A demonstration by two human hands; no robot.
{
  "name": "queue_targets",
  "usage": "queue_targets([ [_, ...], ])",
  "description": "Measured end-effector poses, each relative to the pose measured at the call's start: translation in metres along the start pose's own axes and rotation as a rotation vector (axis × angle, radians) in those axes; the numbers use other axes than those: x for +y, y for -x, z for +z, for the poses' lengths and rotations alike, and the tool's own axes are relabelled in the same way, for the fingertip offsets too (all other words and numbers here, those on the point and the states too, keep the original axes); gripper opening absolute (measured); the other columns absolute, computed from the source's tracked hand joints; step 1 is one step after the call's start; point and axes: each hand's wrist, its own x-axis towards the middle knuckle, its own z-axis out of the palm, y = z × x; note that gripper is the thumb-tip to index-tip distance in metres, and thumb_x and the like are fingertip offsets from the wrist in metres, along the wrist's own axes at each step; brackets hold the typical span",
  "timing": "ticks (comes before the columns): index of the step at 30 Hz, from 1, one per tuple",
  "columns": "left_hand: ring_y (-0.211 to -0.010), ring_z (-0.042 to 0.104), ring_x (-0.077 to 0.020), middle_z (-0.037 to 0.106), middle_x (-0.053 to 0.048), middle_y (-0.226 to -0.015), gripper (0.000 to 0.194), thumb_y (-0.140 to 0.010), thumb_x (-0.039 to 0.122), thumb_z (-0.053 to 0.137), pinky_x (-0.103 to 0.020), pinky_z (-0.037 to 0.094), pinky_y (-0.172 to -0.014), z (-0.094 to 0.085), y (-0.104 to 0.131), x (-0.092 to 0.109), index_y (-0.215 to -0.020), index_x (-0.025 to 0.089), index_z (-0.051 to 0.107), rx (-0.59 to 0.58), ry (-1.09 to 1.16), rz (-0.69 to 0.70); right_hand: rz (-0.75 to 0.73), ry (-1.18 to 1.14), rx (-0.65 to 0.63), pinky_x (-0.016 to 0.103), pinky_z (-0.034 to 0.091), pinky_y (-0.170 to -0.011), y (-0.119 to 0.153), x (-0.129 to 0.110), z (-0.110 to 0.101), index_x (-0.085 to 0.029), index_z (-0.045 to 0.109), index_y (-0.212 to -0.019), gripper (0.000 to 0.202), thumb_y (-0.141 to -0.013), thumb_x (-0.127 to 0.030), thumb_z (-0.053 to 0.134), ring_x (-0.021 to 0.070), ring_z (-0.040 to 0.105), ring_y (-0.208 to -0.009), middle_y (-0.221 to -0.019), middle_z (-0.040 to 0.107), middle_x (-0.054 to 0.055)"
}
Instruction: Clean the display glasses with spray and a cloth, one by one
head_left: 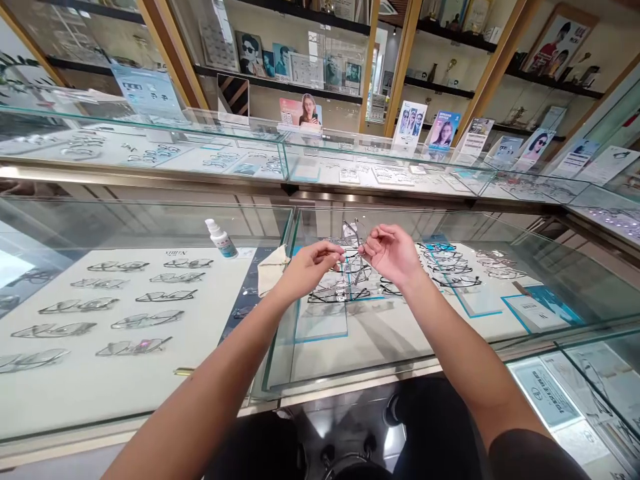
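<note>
Over the glass display counter, a pair of thin-framed eyeglasses [356, 233] is held up between my hands. My left hand [311, 265] pinches it from the left with thumb and fingertips. From the other side my right hand [393, 255] grips it near the frame, palm partly turned toward me and fingers curled. Its temples stick out above and below my fingertips. Fine details of the frame blend with the several eyeglasses [340, 295] lying behind and beneath it in the case. A folded cream cloth [271, 272] rests just left of my left hand.
A white spray bottle [221, 239] stands on the left glass counter [200, 390], above rows of eyeglasses [165, 295]. More frames [453, 263] and a blue-white leaflet [543, 307] lie at right. Behind is a second display case [310, 170] with upright advertising cards [410, 125].
</note>
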Motion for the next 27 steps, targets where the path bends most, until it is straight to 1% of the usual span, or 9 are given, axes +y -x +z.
queue_targets([
  [3,-0.099,0.075,-0.0251,0.079,-0.013,-0.119,0.054,-0.085,0.064,0.081,-0.039,0.056,-0.091,0.006,0.003,-0.002,-0.114,0.019,0.077,-0.024,0.021,-0.032,0.020,-0.024,-0.033,0.033,0.056,-0.076,0.002,0.003,0.002,-0.022,0.064,-0.071,0.025,-0.094,-0.031,0.059,0.0149,0.047,-0.057,-0.055,0.049,-0.002],
  [5,-0.103,0.074,-0.0259,0.079,-0.013,-0.121,0.052,-0.084,0.062,0.083,-0.037,0.056,-0.089,0.008,0.003,-0.002,-0.114,0.019,0.079,-0.033,0.034,-0.047,0.046,-0.025,-0.057,0.032,0.055,-0.075,0.003,0.006,0.005,-0.022,0.061,-0.071,0.026,-0.095,-0.033,0.059,0.0150,0.047,-0.058,-0.056,0.048,-0.002],
  [7,-0.100,0.073,-0.0252,0.080,-0.012,-0.114,0.050,-0.082,0.061,0.085,-0.035,0.055,-0.083,0.009,0.003,-0.003,-0.108,0.019,0.080,-0.033,0.059,-0.049,0.071,-0.019,-0.076,0.031,0.053,-0.074,0.004,0.009,0.008,-0.022,0.060,-0.071,0.028,-0.097,-0.034,0.058,0.0150,0.046,-0.058,-0.057,0.048,-0.002],
  [10,-0.090,0.072,-0.0223,0.080,-0.009,-0.100,0.047,-0.076,0.059,0.090,-0.033,0.054,-0.078,0.011,0.002,-0.005,-0.097,0.019,0.079,-0.023,0.129,-0.047,0.083,-0.008,-0.092,0.029,0.050,-0.069,0.004,0.012,0.010,-0.022,0.059,-0.071,0.029,-0.098,-0.034,0.058,0.0150,0.045,-0.058,-0.057,0.047,-0.002],
  [16,-0.082,0.069,-0.0179,0.078,-0.006,-0.088,0.044,-0.069,0.053,0.097,-0.033,0.055,-0.081,0.013,0.000,-0.005,-0.085,0.017,0.077,0.024,0.237,-0.009,0.045,0.041,-0.148,0.030,0.048,-0.069,0.003,0.014,0.009,-0.022,0.059,-0.072,0.027,-0.094,-0.038,0.061,0.0148,0.046,-0.059,-0.058,0.047,-0.002],
  [20,-0.079,0.069,-0.0174,0.076,-0.005,-0.085,0.043,-0.067,0.051,0.098,-0.034,0.057,-0.083,0.013,0.001,-0.001,-0.082,0.017,0.076,0.086,0.240,0.009,-0.045,0.189,-0.187,0.034,0.049,-0.073,0.002,0.011,0.005,-0.024,0.062,-0.074,0.025,-0.088,-0.044,0.067,0.0164,0.048,-0.061,-0.056,0.046,-0.003],
  [22,-0.077,0.069,-0.0173,0.076,-0.005,-0.084,0.044,-0.067,0.051,0.098,-0.035,0.057,-0.083,0.011,0.000,0.000,-0.084,0.017,0.077,0.105,0.233,0.015,-0.113,0.306,-0.177,0.035,0.049,-0.075,0.002,0.008,0.003,-0.024,0.064,-0.076,0.025,-0.087,-0.047,0.070,0.0169,0.050,-0.062,-0.057,0.049,-0.003],
  [24,-0.074,0.069,-0.0171,0.075,-0.004,-0.082,0.044,-0.068,0.051,0.098,-0.035,0.058,-0.082,0.010,0.000,0.001,-0.086,0.017,0.077,0.117,0.239,0.025,-0.210,0.455,-0.132,0.034,0.048,-0.075,0.002,0.007,0.001,-0.024,0.066,-0.077,0.024,-0.084,-0.045,0.075,0.0162,0.052,-0.065,-0.061,0.055,-0.003],
  [27,-0.072,0.068,-0.0160,0.074,-0.003,-0.080,0.042,-0.068,0.050,0.098,-0.034,0.058,-0.080,0.008,-0.001,0.002,-0.084,0.017,0.077,0.130,0.254,0.052,-0.322,0.677,-0.086,0.032,0.046,-0.077,0.002,0.012,0.000,-0.023,0.072,-0.081,0.022,-0.081,-0.042,0.083,0.0163,0.058,-0.076,-0.077,0.067,-0.001],
])
